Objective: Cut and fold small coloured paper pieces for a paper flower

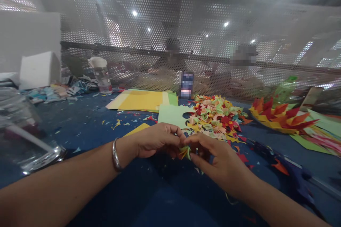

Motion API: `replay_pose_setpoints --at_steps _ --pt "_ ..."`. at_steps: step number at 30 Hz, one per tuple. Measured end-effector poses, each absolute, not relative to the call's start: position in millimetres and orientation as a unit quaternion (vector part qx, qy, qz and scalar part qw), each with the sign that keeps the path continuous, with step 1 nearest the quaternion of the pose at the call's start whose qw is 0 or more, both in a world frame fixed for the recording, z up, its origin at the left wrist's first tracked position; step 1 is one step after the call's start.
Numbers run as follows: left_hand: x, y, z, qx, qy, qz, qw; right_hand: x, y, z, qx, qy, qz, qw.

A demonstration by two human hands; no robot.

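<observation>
A small yellow and green paper flower (185, 152) is pinched between the fingertips of both hands, just above the blue table. My left hand (161, 140), with a silver bangle at the wrist, closes on it from the left; some of its fingertips are hidden. From the other side, my right hand (213, 152) grips it between thumb and fingers. Just beyond the hands lies a light green paper sheet (172, 115) with rounded cut-outs. A heap of small cut paper pieces (215, 115) in red, yellow, peach and green rises to its right.
A blue glue gun (293, 173) lies at the right, near a pointed red and yellow paper piece (285, 118). Yellow sheets (144, 100), a phone (187, 84) and a plastic cup (101, 76) stand or lie toward the perforated screen (149, 42). A clear jar (16, 113) is at left.
</observation>
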State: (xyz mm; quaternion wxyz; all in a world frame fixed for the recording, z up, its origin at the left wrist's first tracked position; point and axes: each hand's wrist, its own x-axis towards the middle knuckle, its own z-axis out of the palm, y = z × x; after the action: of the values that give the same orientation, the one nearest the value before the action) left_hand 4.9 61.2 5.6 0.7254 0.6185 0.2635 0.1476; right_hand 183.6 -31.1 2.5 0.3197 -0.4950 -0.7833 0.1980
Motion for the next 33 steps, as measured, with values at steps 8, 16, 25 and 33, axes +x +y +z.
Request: replay_pose_setpoints --at_steps 8,16,25,33 --pt "6 63 5 0.620 0.281 0.137 0.719 183 -32 3 -0.494 -0.779 0.236 0.305" --pt "9 56 9 0.657 0.288 0.161 0.678 181 -30 5 -0.503 -0.770 0.254 0.300" --pt "5 50 11 0.756 0.311 0.322 0.478 189 -26 -3 -0.529 -0.717 0.278 0.360" --pt "0 37 18 0.837 0.301 0.343 0.301 192 -23 -1 -0.525 -0.696 0.287 0.398"
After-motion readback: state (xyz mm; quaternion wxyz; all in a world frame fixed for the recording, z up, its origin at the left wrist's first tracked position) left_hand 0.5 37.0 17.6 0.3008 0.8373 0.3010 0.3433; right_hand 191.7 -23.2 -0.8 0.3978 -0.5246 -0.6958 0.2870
